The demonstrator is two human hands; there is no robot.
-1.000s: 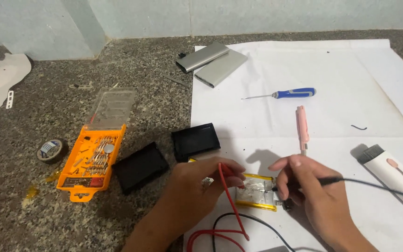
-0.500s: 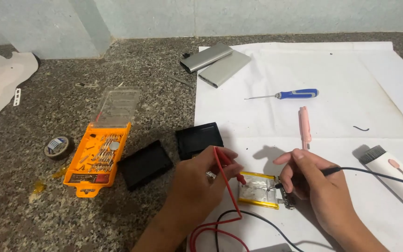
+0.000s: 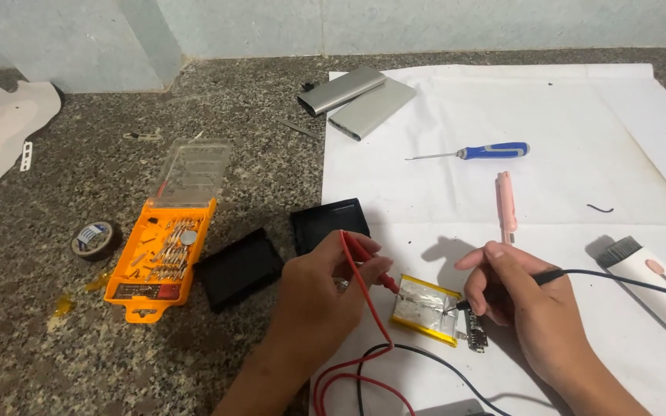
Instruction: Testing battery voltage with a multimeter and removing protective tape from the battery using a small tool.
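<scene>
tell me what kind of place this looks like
Probably a makeshift electronics repair spot on a speckled stone surface: an open orange screwdriver-bit case, a blue-handled screwdriver, and a left hand and right hand holding red and black probes at a flat silver battery pouch.

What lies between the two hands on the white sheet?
In the head view, a flat silver battery pack with yellow edging lies between the left hand and right hand; both probe tips reach toward it.
</scene>
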